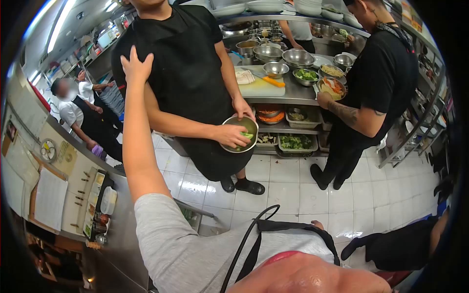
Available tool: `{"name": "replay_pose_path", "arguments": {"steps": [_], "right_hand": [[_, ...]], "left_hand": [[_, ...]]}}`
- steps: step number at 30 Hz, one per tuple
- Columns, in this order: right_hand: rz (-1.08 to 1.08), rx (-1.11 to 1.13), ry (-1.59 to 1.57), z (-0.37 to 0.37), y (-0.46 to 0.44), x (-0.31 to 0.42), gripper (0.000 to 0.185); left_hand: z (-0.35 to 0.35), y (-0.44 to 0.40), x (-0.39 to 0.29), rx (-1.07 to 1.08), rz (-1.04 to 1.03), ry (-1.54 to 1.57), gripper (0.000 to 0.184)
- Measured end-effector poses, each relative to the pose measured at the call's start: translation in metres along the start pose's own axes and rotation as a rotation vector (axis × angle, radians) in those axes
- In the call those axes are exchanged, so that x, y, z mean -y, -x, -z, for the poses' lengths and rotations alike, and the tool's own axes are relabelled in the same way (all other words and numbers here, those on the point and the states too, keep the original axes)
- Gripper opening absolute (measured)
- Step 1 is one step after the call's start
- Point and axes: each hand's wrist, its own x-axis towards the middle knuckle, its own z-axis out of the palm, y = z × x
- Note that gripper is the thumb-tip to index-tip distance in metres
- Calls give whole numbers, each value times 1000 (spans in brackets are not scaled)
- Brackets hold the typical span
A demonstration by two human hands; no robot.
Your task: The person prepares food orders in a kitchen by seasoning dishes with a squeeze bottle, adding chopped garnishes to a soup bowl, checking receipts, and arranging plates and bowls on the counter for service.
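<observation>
My left arm is stretched far forward, and my left hand (137, 68) is raised with its fingers spread, holding nothing. It appears in front of a co-worker's black-clad shoulder; whether it touches the shirt I cannot tell. That co-worker, in a black apron (195, 93), holds a metal bowl (251, 141) with one hand and has the other hand inside it on some green food (247, 135). Past the edge of my own apron (281, 226) a small patch of skin shows, perhaps my right hand (317, 224); its fingers are mostly hidden.
Behind stands a steel counter with metal bowls (298, 58), a cutting board (256, 89) and an orange-handled knife (273, 82). Vegetable trays (297, 142) fill the shelf below. Another co-worker (378, 83) at right holds a bowl of food (332, 89). A steel surface (117, 219) lies at left.
</observation>
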Motion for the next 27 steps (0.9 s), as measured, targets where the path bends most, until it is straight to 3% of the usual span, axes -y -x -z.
{"name": "replay_pose_path", "arguments": {"steps": [3,6,11,13,14,17,20,22,25,27], "right_hand": [[-71,36,13,-7,22,-20,45],[-94,38,27,4,32,-10,46],[-203,48,36,10,61,-1,48],[-233,45,31,13,67,7,48],[-248,44,29,13,71,9,49],[-275,53,29,9,82,13,50],[-255,71,20,2,90,18,51],[-217,74,17,2,85,23,52],[-138,46,25,19,69,57,53],[-91,-143,0,74,50,95,54]], "left_hand": [[57,22,-58,-324,-323,52,63],[49,41,-60,-378,-350,52,61],[-85,76,25,102,84,-216,82],[-133,108,70,414,297,-244,93],[-148,121,83,449,371,-247,96],[-161,110,93,606,507,-267,102],[-127,81,78,829,567,-305,98],[-125,63,92,1090,383,-204,88],[-84,66,19,1089,173,476,80],[-41,70,-54,1172,-153,697,60]]}}
